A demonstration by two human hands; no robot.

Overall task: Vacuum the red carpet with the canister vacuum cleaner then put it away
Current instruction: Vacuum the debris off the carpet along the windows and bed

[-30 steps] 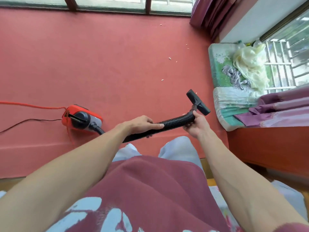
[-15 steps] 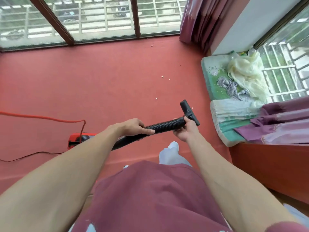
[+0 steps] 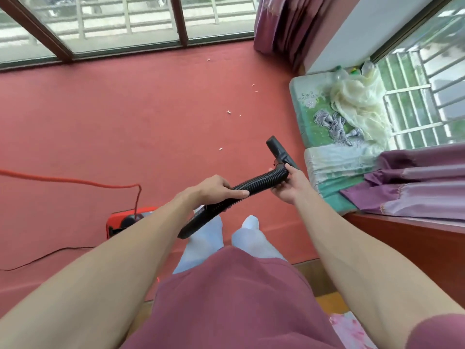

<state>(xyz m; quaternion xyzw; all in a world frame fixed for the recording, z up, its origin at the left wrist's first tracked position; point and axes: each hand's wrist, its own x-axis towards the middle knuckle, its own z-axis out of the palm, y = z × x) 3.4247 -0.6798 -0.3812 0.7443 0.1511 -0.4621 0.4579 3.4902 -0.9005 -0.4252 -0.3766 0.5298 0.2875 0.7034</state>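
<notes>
Plainly, both grips had hold of the tool. The left grip [image 3: 216,190] lay over the middle of the black hose [image 3: 261,181], its fingers along the top and closed round it. The right grip [image 3: 289,187] was closed round the hose's far end, just behind the nozzle [image 3: 280,151], which stood off the floor and pointed up and away from that grip.

The canister vacuum [image 3: 125,220] sat on the red carpet [image 3: 125,122] below and left of the left grip, partly hidden by the forearm. An orange cord [image 3: 75,181] trailed from it further left. White scraps [image 3: 228,112] lay scattered on the carpet beyond both grips, the nearest a little ahead of the left one and the rest farther off toward the window. A mattress [image 3: 324,122] lay to the right of the right grip.

By my reading the vacuuming had hardly started, since the scraps lay uncollected. To do it well, the right grip should set the nozzle's mouth flat on the pile and work toward the scraps in slow, overlapping strokes. The left grip should feed slack so the hose neither kinks nor tugs the canister over.
</notes>
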